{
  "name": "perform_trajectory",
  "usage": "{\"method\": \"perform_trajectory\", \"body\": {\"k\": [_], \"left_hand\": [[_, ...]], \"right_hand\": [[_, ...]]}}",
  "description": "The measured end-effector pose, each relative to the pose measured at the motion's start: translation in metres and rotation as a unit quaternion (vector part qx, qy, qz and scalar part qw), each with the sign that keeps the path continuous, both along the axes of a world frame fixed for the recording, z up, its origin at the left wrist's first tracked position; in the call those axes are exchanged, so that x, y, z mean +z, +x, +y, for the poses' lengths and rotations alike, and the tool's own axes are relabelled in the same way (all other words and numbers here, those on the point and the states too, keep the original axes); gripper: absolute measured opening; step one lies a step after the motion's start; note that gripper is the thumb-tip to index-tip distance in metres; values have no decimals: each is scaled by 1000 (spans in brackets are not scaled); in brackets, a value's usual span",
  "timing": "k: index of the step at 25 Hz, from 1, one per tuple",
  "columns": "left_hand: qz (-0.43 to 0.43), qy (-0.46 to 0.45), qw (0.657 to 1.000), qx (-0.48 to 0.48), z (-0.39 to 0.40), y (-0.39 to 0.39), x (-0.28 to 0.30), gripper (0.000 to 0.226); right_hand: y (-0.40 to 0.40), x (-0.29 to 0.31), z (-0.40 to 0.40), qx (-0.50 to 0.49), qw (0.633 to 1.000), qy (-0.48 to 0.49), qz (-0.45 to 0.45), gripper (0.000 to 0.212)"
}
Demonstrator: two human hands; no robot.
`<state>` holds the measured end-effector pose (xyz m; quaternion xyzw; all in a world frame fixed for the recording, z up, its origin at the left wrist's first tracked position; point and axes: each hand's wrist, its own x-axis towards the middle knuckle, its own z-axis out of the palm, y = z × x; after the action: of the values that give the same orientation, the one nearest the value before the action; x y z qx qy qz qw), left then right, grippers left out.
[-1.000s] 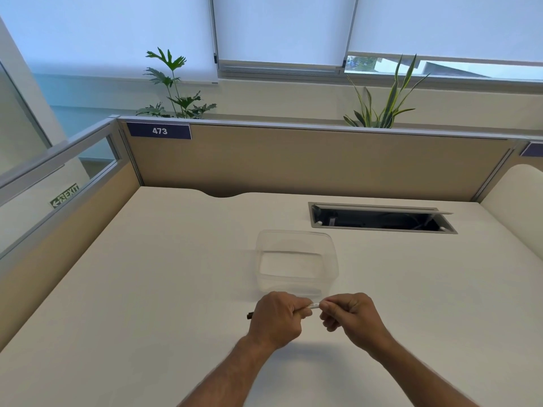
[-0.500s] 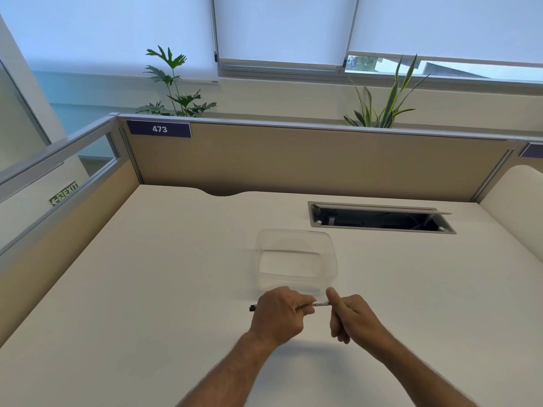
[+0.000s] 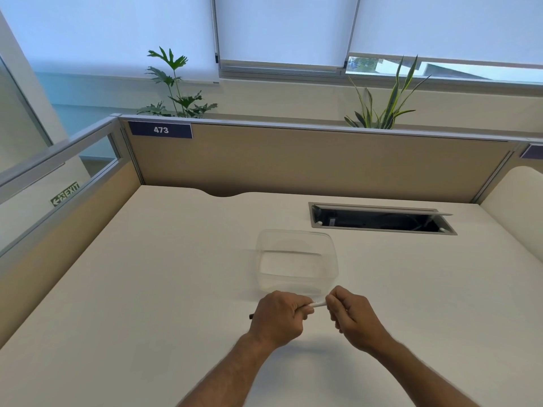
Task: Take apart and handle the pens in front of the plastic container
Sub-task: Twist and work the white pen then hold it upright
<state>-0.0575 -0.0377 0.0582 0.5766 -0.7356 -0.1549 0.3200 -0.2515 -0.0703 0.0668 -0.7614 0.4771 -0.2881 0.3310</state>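
Note:
I hold one pen [image 3: 318, 304] level, just in front of the clear plastic container [image 3: 296, 261] on the desk. My left hand [image 3: 279, 317] is fisted around the pen's barrel; a dark tip sticks out past its left side. My right hand [image 3: 351, 317] pinches the pen's white right end with thumb and fingers. Only a short white stretch shows between the two hands. The container stands open-topped and looks empty. No other pen shows.
The cream desk [image 3: 147, 289] is walled by tan partitions at the back [image 3: 308, 163] and left. An open cable hatch [image 3: 382, 220] is sunk into the desk at the back right. Plants stand behind the partition.
My right hand slid out along the pen a little, then closed back onto its end. The left hand kept its grip, and the pen stayed in front of the container.

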Motion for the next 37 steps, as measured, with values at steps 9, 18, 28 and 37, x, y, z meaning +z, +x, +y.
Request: {"method": "perform_trajectory", "body": {"k": [9, 18, 28, 37], "left_hand": [[-13, -27, 999, -19, -2, -1, 2, 19], [-21, -63, 998, 4, -5, 1, 4, 19], [-39, 48, 998, -27, -3, 3, 9, 23], [19, 149, 985, -80, 0, 4, 12, 24]], "right_hand": [[8, -4, -1, -45, 998, 25, -38, 49], [9, 7, 0, -23, 976, 185, -115, 60], [-7, -4, -4, 24, 995, 46, -84, 23], [-6, -6, -4, 32, 982, -173, 67, 28]]}}
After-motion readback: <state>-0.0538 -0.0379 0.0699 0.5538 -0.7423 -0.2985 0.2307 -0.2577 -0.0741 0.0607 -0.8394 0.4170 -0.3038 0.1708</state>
